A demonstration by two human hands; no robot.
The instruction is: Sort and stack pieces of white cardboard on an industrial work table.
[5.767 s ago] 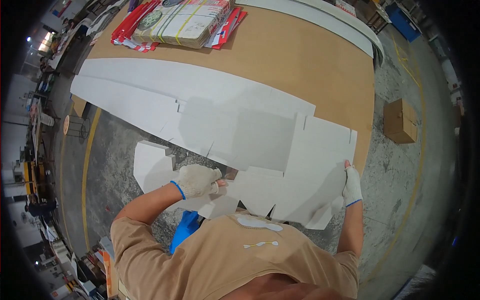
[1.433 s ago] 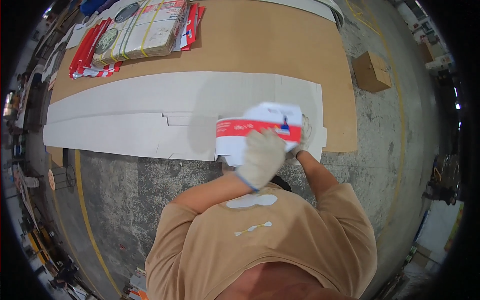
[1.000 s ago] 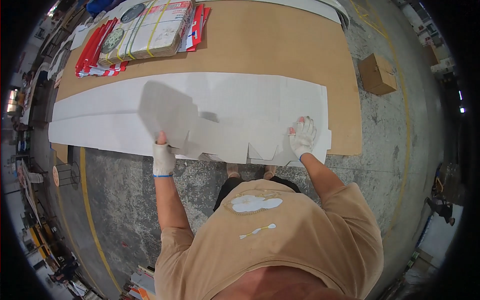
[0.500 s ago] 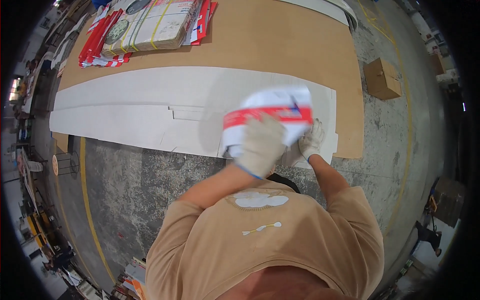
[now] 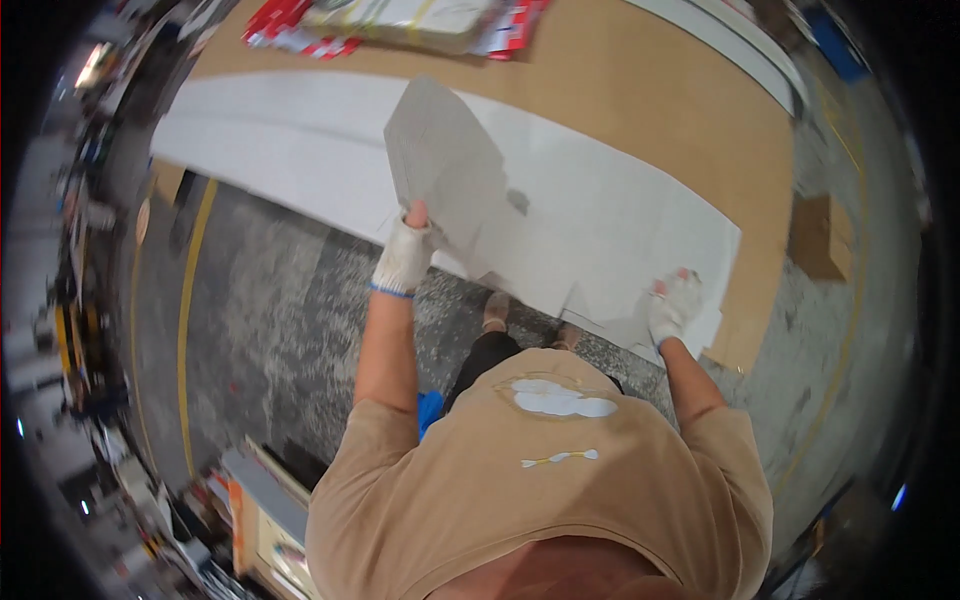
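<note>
My left hand (image 5: pixel 403 258), in a white glove with a blue cuff and a bare thumb tip, is closed on the lower end of a flat cardboard piece (image 5: pixel 440 150). The piece stands raised and tilted, its plain greyish face showing and its top end angular. Beneath it, a long white cardboard sheet (image 5: pixel 600 225) lies across the table's near side. Near the sheet's right end rests my right hand (image 5: pixel 677 308), gloved with bare fingertips, fingers a little apart and nothing visible in them.
The brown tabletop (image 5: pixel 640 100) carries a strapped stack of flat cardboard (image 5: pixel 410 22) and red-and-white pieces (image 5: pixel 280 30) at its far left. A brown carton (image 5: pixel 820 238) stands on the floor to the right. White curved sheets (image 5: pixel 725 40) lie at the far right edge.
My left hand has swung left with the cardboard piece, whose red-banded face has turned out of sight. My right hand now lies farther from it. The whole view has shifted and tilted.
</note>
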